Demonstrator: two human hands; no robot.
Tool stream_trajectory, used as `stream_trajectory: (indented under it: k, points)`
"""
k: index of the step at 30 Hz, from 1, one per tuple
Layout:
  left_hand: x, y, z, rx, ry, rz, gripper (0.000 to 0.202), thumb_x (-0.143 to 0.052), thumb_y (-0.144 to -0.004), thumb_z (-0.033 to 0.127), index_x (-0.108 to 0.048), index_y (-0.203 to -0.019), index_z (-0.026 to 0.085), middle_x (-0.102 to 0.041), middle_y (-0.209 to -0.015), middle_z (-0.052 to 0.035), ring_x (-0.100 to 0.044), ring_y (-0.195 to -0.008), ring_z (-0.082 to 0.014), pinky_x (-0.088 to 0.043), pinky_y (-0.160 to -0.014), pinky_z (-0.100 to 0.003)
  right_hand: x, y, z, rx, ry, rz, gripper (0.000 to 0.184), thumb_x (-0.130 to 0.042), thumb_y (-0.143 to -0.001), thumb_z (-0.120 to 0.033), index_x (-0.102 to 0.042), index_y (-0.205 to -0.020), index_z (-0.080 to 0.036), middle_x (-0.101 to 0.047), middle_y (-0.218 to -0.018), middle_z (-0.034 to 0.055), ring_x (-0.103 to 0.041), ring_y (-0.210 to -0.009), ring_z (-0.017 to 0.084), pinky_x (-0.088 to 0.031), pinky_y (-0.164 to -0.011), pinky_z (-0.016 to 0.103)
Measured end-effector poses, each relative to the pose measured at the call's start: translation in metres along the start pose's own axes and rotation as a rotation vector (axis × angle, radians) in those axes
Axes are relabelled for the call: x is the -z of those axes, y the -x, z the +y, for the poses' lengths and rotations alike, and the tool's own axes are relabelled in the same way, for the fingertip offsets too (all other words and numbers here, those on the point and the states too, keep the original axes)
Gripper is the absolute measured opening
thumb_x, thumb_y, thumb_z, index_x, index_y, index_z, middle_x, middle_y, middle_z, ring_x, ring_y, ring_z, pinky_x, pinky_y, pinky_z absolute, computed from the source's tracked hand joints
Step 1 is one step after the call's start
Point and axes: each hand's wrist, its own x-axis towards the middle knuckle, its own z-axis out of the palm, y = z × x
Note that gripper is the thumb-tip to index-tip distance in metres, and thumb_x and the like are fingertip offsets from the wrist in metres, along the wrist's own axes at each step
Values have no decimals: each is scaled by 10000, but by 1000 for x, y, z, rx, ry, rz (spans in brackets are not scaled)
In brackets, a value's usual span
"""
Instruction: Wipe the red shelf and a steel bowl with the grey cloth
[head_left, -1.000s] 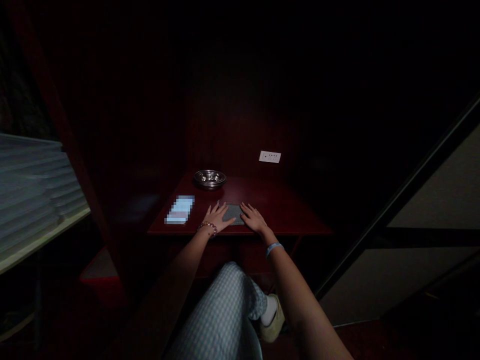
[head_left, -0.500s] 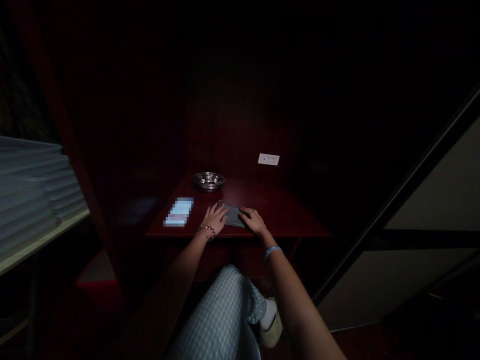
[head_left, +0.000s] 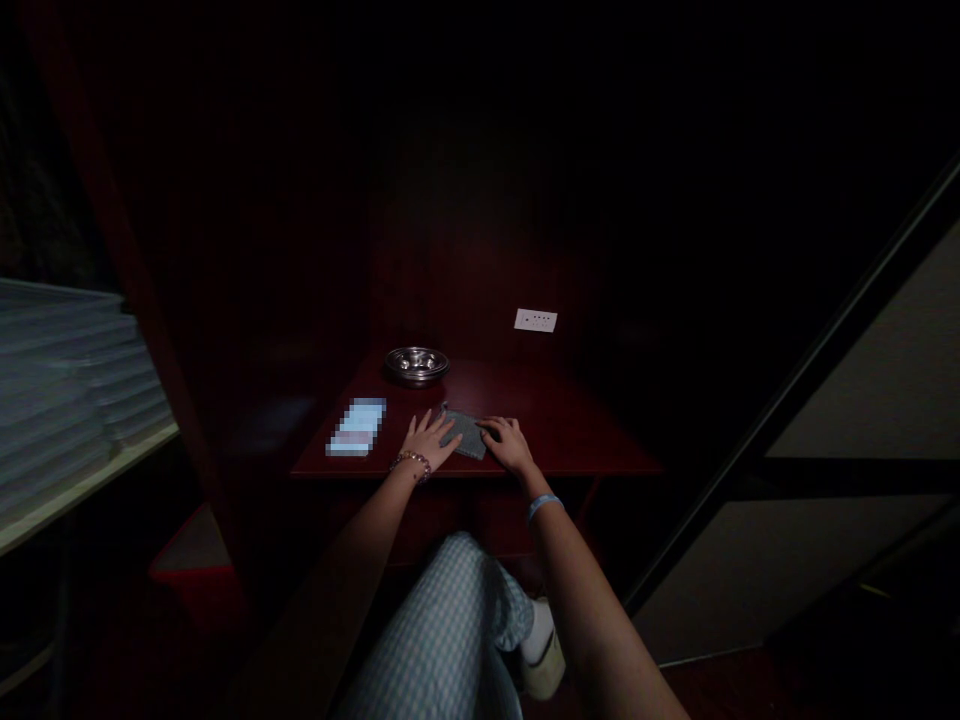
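A small grey cloth (head_left: 466,436), folded or cut to a rough square, lies flat near the front edge of the dark red table (head_left: 570,440). My left hand (head_left: 430,440), with a beaded bracelet at its wrist, rests palm down on the cloth's left side, fingers spread. At the opposite side is my right hand (head_left: 510,443), a light blue band round its wrist. Its fingers are bent and apart, with the tips touching the cloth's upper right edge. Whatever lies beneath the palms is hidden.
Shiny stacked metal bowls (head_left: 417,366) stand at the table's back left. A blurred-out bright phone-like rectangle (head_left: 357,428) lies left of my hands. A white socket plate (head_left: 535,320) is on the back wall. Stacked clear plastic containers (head_left: 67,390) fill the far left.
The cloth's right edge has shifted and now slants, showing its lower right corner. My left fingers have spread wider; my right fingers have bent more at the edge.
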Motion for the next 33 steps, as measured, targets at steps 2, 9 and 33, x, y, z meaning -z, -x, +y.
stream_trajectory:
  k: [2,9,33]
  points:
    - [0,0,0,-3,-16,5,684,-263,-940,650,-431,-1506,304,-303,-1629,-6,-167,-1530,-295,-92,-1234,-529,0,0,0,-2,-4,3,369,-477,-961,-320,-659,-1278,-273,-572,-1415,31,-417,-1306,240,-353,-1108,395]
    - [-1,4,-1,40,13,119,593,-368,-955,518,-439,-1499,295,-231,-1659,-11,-166,-1528,-279,-125,-1244,-479,-1,0,0,-34,-45,28,409,-497,-910,-222,-654,-1285,-267,-519,-1465,22,-385,-1349,245,-347,-1130,416]
    - [4,6,3,63,-11,47,887,-300,-844,793,-430,-1506,217,-268,-1642,-77,-199,-1516,-313,-113,-1236,-480,-1,3,-5,47,-12,-29,514,-616,-885,-530,-623,-1329,-270,-549,-1445,42,-385,-1344,271,-346,-1136,432]
